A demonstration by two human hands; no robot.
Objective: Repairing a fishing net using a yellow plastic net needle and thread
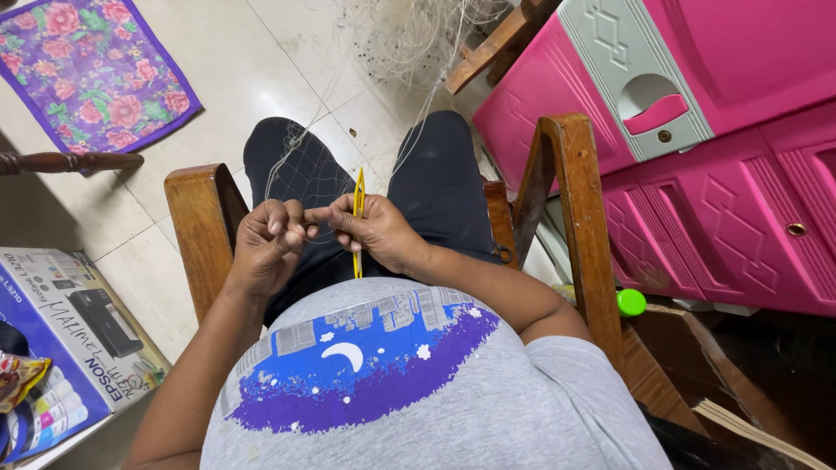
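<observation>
I sit in a wooden armchair (202, 226) and look down at my lap. My right hand (376, 231) grips a slim yellow netting needle (358, 202) that points up and away from me. My left hand (270, 244) is curled, its fingers pinching the thin pale fishing net (306, 178) right beside the needle. The net lies over my dark trousers and trails up across the floor to a loose heap (409, 35) at the top of the view. The two hands almost touch at the fingertips.
A pink plastic cabinet (723, 183) with a grey handle panel stands close on the right. A floral mat (96, 70) lies on the tiled floor at upper left. A printer box (70, 322) sits at lower left. A green cap (630, 302) shows by the right armrest.
</observation>
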